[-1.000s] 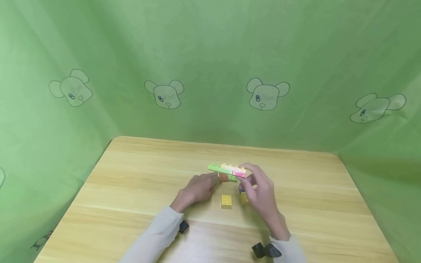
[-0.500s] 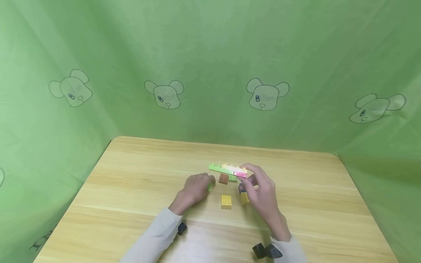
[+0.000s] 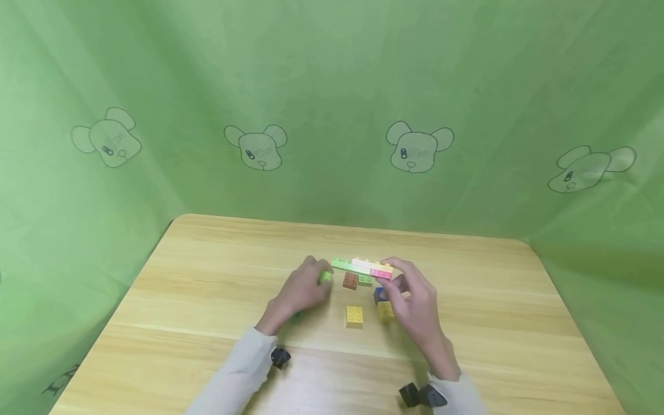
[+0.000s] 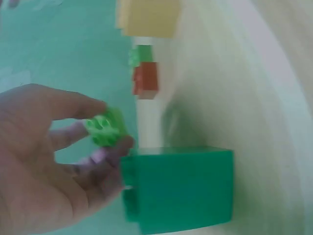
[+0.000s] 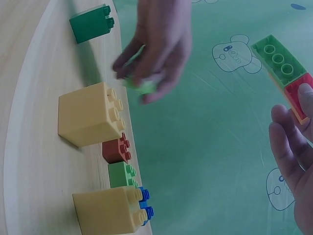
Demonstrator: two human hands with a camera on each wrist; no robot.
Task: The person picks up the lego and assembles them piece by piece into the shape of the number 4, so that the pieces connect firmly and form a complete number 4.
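Observation:
My left hand (image 3: 302, 286) pinches a small light green building brick (image 4: 106, 128) between thumb and fingertips, its studs showing in the left wrist view. My right hand (image 3: 413, 300) grips one end of a joined strip of bricks (image 3: 362, 267), raised above the table. A long green brick (image 5: 279, 59) and a red-pink brick (image 5: 297, 92) form the strip's underside, with a cream brick (image 3: 363, 262) on top. Behind the left hand's little-finger side stands a dark green brick (image 4: 186, 188), mostly hidden by that hand in the head view.
On the wooden table (image 3: 218, 253), a brown-red brick (image 3: 350, 280) sits beside a green brick (image 3: 365, 280). Nearer stands a yellow brick (image 3: 354, 317). Another yellow brick (image 3: 385, 311) and a blue brick (image 3: 380, 295) lie beside the right hand. A green curtain (image 3: 332, 190) surrounds the table.
My left hand has drawn away leftward from the brown-red brick and risen with the light green brick in its fingers. The right hand and its strip have shifted only slightly right.

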